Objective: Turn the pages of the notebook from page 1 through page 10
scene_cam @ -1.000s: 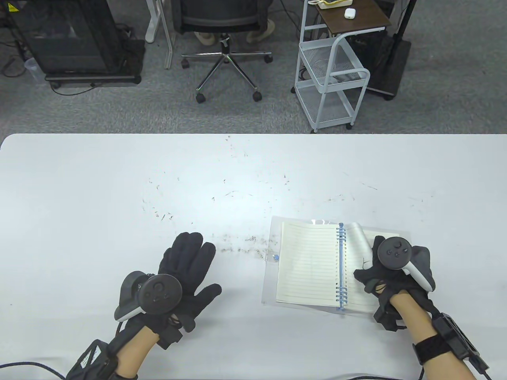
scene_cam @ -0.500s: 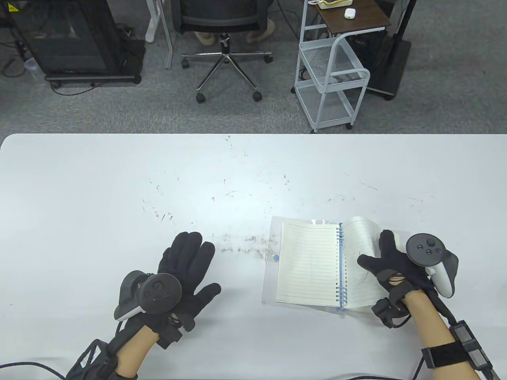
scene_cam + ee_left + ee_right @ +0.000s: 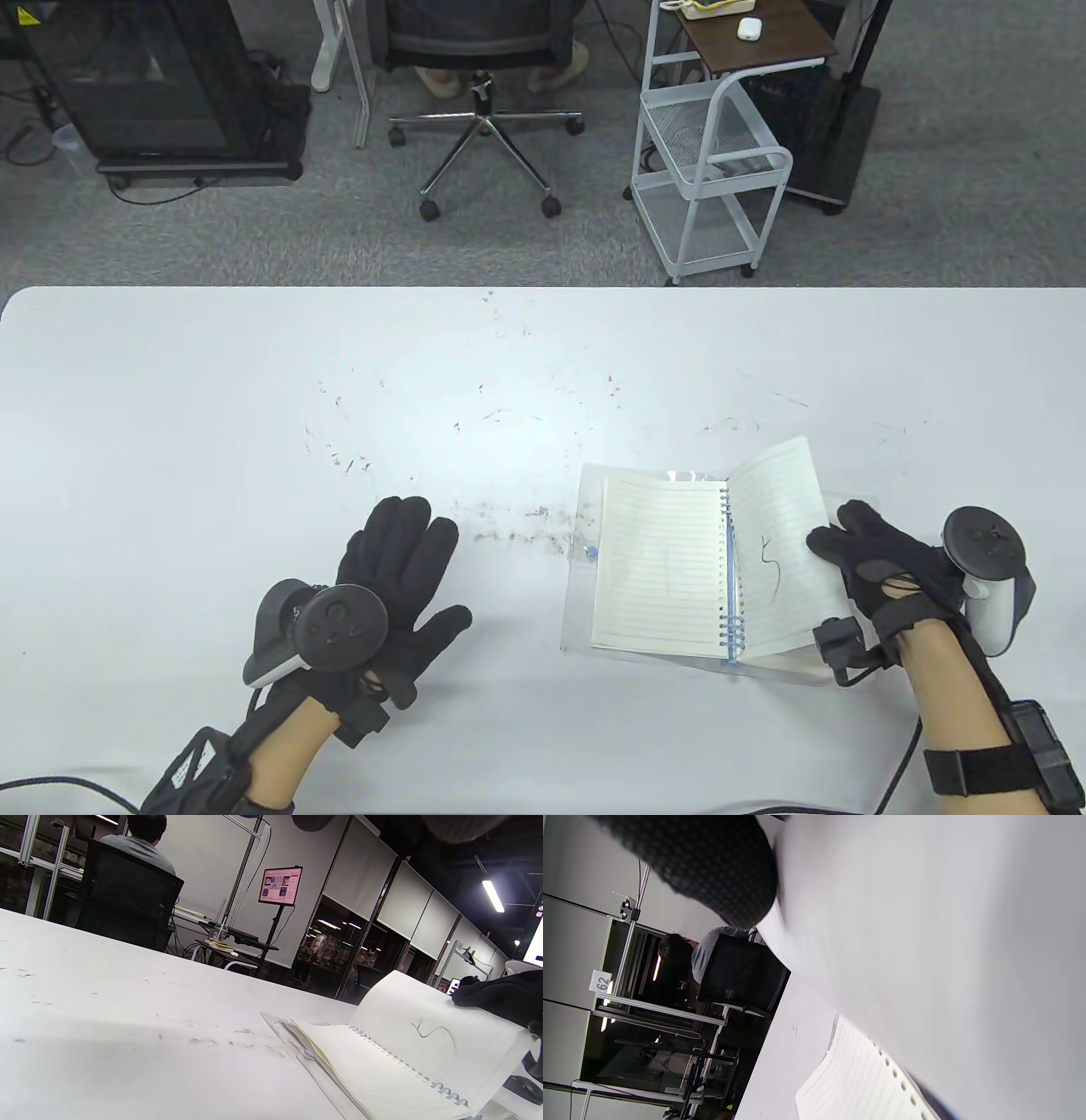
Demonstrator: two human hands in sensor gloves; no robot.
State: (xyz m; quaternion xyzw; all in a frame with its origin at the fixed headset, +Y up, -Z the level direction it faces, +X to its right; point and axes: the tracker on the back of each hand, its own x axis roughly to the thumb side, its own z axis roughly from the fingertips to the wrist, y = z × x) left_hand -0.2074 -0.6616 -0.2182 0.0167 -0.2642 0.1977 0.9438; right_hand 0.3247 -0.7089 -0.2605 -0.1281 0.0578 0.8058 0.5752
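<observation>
Cream ruled paper fills the open notebook [image 3: 679,569], lying at the table's [image 3: 170,407] near right. Its right-hand page [image 3: 776,543], curled over half a second ago, now stands lifted and flatter, showing a scribble. The right hand [image 3: 882,564] has drawn rightward, fingers pinching the page's outer edge. The left hand [image 3: 382,577] stays flat on the table, fingers apart.

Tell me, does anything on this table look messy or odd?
Small dark specks are scattered over the white table, thickest just left of the notebook. The page lifted by the right hand bears one stray scribble.
</observation>
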